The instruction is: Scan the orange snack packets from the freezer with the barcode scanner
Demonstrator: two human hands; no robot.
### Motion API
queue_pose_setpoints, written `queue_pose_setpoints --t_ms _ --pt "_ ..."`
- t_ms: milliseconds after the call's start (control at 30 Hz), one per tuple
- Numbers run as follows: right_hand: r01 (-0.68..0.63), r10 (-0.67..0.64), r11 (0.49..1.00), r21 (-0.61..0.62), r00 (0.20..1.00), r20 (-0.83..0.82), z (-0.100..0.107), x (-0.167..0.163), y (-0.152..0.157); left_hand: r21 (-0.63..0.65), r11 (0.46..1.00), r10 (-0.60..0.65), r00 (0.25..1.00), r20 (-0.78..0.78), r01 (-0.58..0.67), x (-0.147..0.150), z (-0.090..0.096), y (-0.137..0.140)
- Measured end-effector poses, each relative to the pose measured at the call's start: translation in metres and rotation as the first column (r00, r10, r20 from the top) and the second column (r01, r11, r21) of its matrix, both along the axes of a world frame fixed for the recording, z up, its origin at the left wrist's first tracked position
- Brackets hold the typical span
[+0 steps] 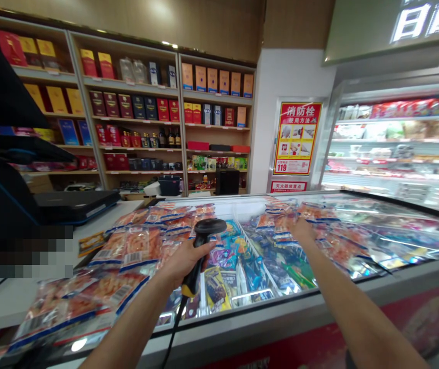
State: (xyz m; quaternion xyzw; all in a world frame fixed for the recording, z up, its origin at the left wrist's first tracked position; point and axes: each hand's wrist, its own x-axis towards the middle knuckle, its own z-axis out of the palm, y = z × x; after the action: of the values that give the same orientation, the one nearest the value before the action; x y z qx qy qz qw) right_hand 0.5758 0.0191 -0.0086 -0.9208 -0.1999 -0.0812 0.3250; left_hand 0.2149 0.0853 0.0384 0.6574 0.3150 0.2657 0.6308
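My left hand [184, 261] is closed around the black handle of a barcode scanner [210, 225], whose cord hangs down toward the bottom edge. The scanner's head is up, above the freezer's glass. Farther to the right, my right hand [302, 230] grips the edge of a clear packet of orange-pink food [281, 225]; its fingers are blurred. Similar packets [142, 246] lie in a spread on the left part of the glass, and more packets [342, 241] lie to the right of my right hand. Their white labels carry barcodes.
Beneath the glass, the chest freezer [281, 307] holds colourful ice-cream packs [219, 287] and a white wire divider. A dark checkout machine [7, 169] stands on the left counter. Shelves of boxed bottles [138, 107] line the back wall, and a lit fridge [396, 148] stands at right.
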Motion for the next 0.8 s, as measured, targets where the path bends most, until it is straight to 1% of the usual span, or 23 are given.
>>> queue_pose_setpoints --t_ms 67,167,333,400,433,500,533,600,667,700,733,767,800 --pt "0.02 -0.02 0.999 -0.048 1.0 -0.005 0.001 0.0 -0.001 -0.001 1.0 -0.026 1.0 0.01 0.026 0.003 0.001 -0.003" --pt "0.027 -0.027 1.0 0.001 0.999 0.023 0.004 -0.002 -0.005 0.022 0.998 -0.053 0.999 -0.005 0.053 0.007 0.004 -0.009" --pt "0.051 -0.062 0.984 0.171 0.996 0.06 0.012 -0.011 -0.013 0.019 0.996 -0.09 0.996 -0.025 0.09 0.012 0.007 -0.016" --pt "0.065 -0.09 0.961 0.269 0.993 0.081 0.015 -0.016 -0.015 0.017 0.996 -0.085 0.996 -0.031 0.085 0.013 0.008 -0.017" --pt "0.052 -0.09 0.943 0.33 0.991 0.101 0.017 -0.018 -0.015 0.016 0.996 -0.086 0.996 -0.03 0.087 0.012 0.009 -0.017" --pt "-0.032 -0.042 0.882 0.469 0.988 0.147 0.018 -0.025 -0.011 0.029 0.995 -0.099 0.995 -0.034 0.1 0.011 0.01 -0.018" --pt "-0.089 0.006 0.837 0.539 0.988 0.155 0.018 -0.03 -0.007 0.038 0.993 -0.107 0.994 -0.034 0.109 0.009 0.011 -0.018" --pt "-0.2 0.143 0.726 0.657 0.98 0.141 0.015 -0.04 0.006 0.048 0.991 -0.122 0.992 -0.033 0.123 0.005 0.012 -0.019" --pt "-0.273 0.28 0.623 0.733 0.953 0.118 0.012 -0.052 0.023 0.042 0.991 -0.13 0.991 -0.025 0.131 0.001 0.012 -0.018" --pt "-0.295 0.332 0.586 0.755 0.937 0.109 0.01 -0.059 0.033 0.034 0.991 -0.132 0.991 -0.018 0.132 -0.002 0.012 -0.017" --pt "-0.31 0.372 0.559 0.769 0.923 0.102 0.008 -0.066 0.042 0.031 0.991 -0.127 0.992 -0.009 0.128 -0.005 0.011 -0.016" --pt "-0.319 0.401 0.543 0.777 0.911 0.094 0.007 -0.074 0.052 0.033 0.992 -0.119 0.993 -0.002 0.119 -0.009 0.011 -0.014" --pt "-0.32 0.42 0.539 0.779 0.904 0.081 0.006 -0.082 0.061 0.037 0.993 -0.11 0.994 0.0 0.11 -0.012 0.011 -0.013"
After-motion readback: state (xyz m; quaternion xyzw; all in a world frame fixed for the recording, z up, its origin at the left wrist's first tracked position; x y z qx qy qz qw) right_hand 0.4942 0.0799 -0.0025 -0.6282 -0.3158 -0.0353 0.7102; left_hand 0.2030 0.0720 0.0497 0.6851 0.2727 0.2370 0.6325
